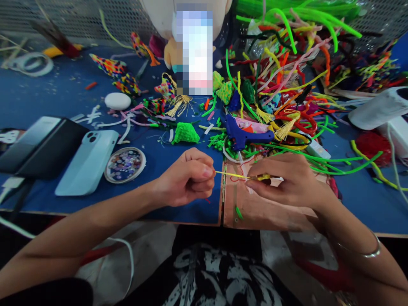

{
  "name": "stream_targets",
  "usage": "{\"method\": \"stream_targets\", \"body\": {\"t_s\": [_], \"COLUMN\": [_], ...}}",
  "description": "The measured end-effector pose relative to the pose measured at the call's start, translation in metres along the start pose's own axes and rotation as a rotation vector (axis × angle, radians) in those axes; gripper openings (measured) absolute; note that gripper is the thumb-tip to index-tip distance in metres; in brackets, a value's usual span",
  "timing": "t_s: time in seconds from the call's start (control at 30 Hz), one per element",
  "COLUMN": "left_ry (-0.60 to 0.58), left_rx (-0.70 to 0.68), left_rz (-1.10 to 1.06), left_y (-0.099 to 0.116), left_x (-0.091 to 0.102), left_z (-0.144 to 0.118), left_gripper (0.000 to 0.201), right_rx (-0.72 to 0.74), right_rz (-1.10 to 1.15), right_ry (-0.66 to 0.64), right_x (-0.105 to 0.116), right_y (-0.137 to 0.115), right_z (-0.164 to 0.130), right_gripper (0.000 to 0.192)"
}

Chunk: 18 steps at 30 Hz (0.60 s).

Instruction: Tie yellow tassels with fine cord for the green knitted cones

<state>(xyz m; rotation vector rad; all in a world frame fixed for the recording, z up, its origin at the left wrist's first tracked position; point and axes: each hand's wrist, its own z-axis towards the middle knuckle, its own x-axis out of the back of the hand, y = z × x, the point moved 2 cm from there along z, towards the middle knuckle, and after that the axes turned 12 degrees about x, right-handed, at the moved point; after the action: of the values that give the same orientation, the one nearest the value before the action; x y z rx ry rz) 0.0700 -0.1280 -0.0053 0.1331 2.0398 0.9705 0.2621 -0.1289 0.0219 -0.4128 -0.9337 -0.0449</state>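
A thin yellow strand [230,174] is stretched almost level between my two hands, above the front of the table. My left hand [191,178] is closed in a fist, thumb on top, around the strand's left end. With thumb and fingertips, my right hand [287,180] pinches its other end; a short yellow and dark piece shows between those fingers, too small to name. Fine red thread [236,180] hangs by the strand. Just beyond lie a blue glue gun [247,135] and a fuzzy green piece [186,133].
Pipe cleaners [287,80] in many colours are heaped at the back right. On the left are a light blue phone [87,163], a dark folding case [51,144] and a round dish of beads [144,163]. Brown cardboard [270,212] lies under my right hand.
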Motion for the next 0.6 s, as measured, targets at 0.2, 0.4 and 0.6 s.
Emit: {"method": "stream_targets", "body": {"t_s": [0.2, 0.4, 0.6], "left_ry": [-0.04, 0.131, 0.448], "left_rx": [-0.01, -0.086, -0.382], "left_rz": [-0.056, 0.074, 0.352], "left_y": [0.002, 0.004, 0.003], "left_x": [0.0, 0.001, 0.01], "left_z": [0.001, 0.005, 0.012], "left_gripper": [0.049, 0.044, 0.038], "right_rx": [-0.005, -0.03, -0.104], "right_rz": [-0.02, -0.055, -0.129], "right_ry": [0.016, 0.019, 0.036], "right_x": [-0.001, -0.002, 0.001], "right_y": [0.001, 0.002, 0.003], "right_z": [-0.001, -0.001, 0.001], "right_gripper": [0.003, 0.002, 0.007]}}
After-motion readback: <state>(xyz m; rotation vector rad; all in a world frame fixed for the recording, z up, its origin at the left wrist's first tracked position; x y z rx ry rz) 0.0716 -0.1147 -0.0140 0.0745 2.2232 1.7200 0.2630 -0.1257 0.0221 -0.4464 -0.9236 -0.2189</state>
